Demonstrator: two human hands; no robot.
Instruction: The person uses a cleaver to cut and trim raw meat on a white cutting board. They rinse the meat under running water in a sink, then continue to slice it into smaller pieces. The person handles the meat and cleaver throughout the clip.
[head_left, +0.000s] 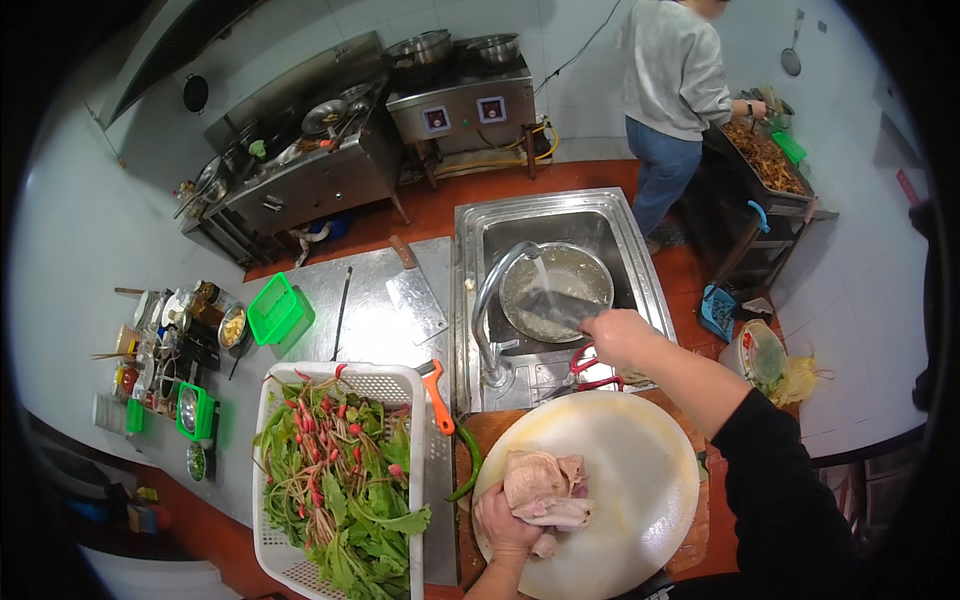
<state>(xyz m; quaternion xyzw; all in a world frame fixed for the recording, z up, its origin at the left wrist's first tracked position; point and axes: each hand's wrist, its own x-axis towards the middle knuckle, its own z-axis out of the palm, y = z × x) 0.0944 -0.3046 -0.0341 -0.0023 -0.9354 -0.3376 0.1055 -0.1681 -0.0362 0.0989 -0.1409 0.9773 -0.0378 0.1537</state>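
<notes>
A dark-bladed cleaver (559, 307) is held in my right hand (621, 337), its blade under water running from the curved faucet (491, 285). Below the blade a round metal basin (596, 277) with cloudy water stands in the steel sink (630, 225). My left hand (510, 521) grips pieces of raw, pale poultry meat (544, 480) on the round white cutting board (645, 465). Red-handled scissors (596, 382) lie between sink and board. A green chili pepper (471, 457) rests at the board's left edge.
A white plastic basket (416, 480) of leafy red radishes (330, 465) stands left, beside an orange peeler (437, 397). Another cleaver (416, 300) and a green basket (277, 311) lie on the steel counter (367, 262). A person (671, 82) stands by a tray of brown food (761, 157) at the back right.
</notes>
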